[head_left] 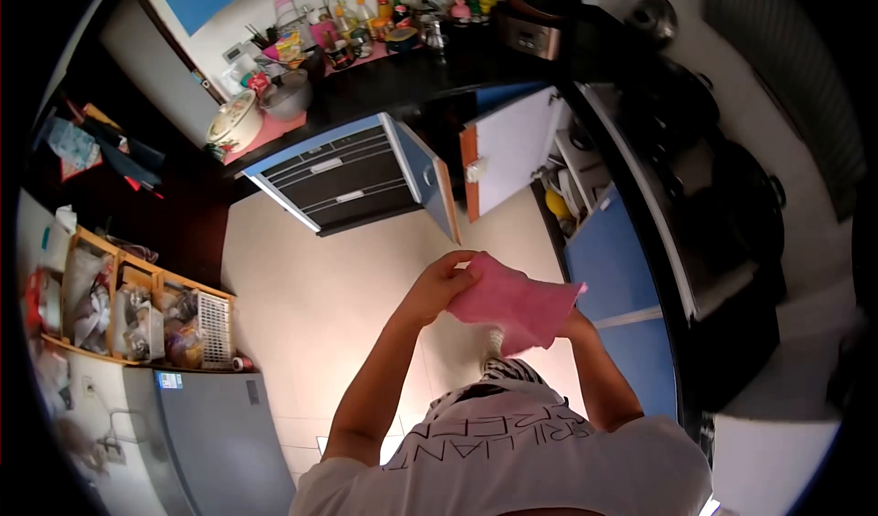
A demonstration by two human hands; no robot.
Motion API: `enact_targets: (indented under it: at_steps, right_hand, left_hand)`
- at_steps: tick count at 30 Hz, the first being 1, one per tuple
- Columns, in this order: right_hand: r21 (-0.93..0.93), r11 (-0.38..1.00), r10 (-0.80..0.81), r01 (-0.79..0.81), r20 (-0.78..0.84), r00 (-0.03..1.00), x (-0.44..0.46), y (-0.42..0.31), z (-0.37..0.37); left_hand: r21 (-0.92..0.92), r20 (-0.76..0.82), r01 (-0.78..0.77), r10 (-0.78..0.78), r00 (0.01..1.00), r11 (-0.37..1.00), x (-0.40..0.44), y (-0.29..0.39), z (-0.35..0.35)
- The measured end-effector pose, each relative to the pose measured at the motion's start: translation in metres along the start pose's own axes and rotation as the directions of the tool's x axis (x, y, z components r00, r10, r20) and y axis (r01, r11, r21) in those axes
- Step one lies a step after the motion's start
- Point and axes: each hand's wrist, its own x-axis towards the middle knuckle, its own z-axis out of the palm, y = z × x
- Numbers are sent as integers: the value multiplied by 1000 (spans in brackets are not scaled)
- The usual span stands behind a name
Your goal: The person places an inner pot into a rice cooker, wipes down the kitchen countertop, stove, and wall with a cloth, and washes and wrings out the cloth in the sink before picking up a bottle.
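Note:
A pink cloth (519, 304) is spread between my two hands, in front of my body and above the floor. Its left corner is pinched by my left hand (445, 284), thumb on top. At the cloth's right side is my right hand (574, 324), holding it from below; the cloth hides most of its fingers. Beyond the hands, a white-backed cabinet door (512, 150) stands open beside a blue-edged door (421, 173), also swung out.
Bottles and jars (384, 17) crowd the black counter (366, 91), with a pot (235, 121) at its left end. Drawers (338, 177) sit below. To the right are a stove (722, 214) and blue cabinets (613, 260). A grey refrigerator (215, 434) and wooden shelf (137, 262) stand left.

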Motion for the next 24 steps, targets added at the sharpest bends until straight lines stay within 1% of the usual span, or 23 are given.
enact_targets:
  at_steps: [1,2,3,4,5,6,7,8,10,11,12,13,15,16,17,18,20,21,22,23,24]
  right_hand:
    - [-236,958,-172,164,-12,985,33,21,-12]
    - [-454,836,-339,308,14,941,59,30,-19]
    - [-476,828,-334,297,7,943,52,-33,-18]
    - [-476,827,-329,299,22,944,79,-46,-18]
    - [-447,868,-206,216,70,976,106,-55,-18]
    - [-423,898,-82,125,118,990,129,-59,-19]
    - [-465,879,-46,105,136,990,158,-33,-19]
    - [-411,903,-70,128,154,986,185,-27,-15]
    - [-195,968,-136,160,131,982,235,-23,-10]
    - [-72,984,-154,161,93,984,257,-20,-9]
    - [63,987,-150,147,32,988,278,-16,-13]
    - [208,968,-128,137,-58,990,298,-13,-23]
    - [475,855,-89,207,-259,962,333,-6,-53]
    - [514,814,-87,271,-353,932,345,-1,-73]
    - [-150,938,-345,312,-486,803,361,15,-114]
    - [-744,652,-613,147,-403,679,378,21,-154]
    - [-650,753,-471,-99,-639,608,380,-97,-143]
    - [-647,751,-635,135,-649,419,398,-113,-164]
    - [-425,849,-527,314,-714,461,398,-170,-157]
    - [-596,770,-426,-229,-747,511,410,-208,-170]
    - [-582,615,-269,-532,-789,553,431,-240,-178]
  left_hand:
    - [5,-41,-10,10,999,1000,8,10,-11]
    - [2,-55,-12,12,998,1000,14,18,-21]
    - [-37,-108,-70,65,992,997,21,25,-32]
    - [-75,-163,-127,114,980,989,26,30,-44]
    - [-84,-175,-127,111,978,988,31,33,-56]
    - [-131,-248,-151,115,962,980,35,37,-71]
    - [-174,-318,-177,115,941,969,39,40,-86]
    - [-179,-321,-176,112,941,968,43,37,-106]
    - [-139,-518,-211,111,848,967,53,27,-152]
    - [-232,-546,-228,68,835,946,55,30,-171]
    - [-256,-590,-217,26,807,942,58,25,-195]
    - [-272,-601,-208,3,799,939,59,20,-220]
    - [-274,-595,-197,-5,804,941,62,16,-270]
    - [-284,-624,-181,-38,780,942,63,15,-291]
    - [-299,-652,-164,-76,754,940,62,16,-309]
    - [-303,-663,-154,-93,743,940,63,20,-327]
    - [-302,-649,-115,-116,752,946,70,31,-358]
    - [-291,-642,-100,-116,758,952,76,38,-371]
    - [-289,-631,-86,-122,766,953,85,43,-382]
    - [-287,-624,-71,-130,770,955,94,48,-391]
    - [-284,-619,-60,-136,774,957,105,53,-399]
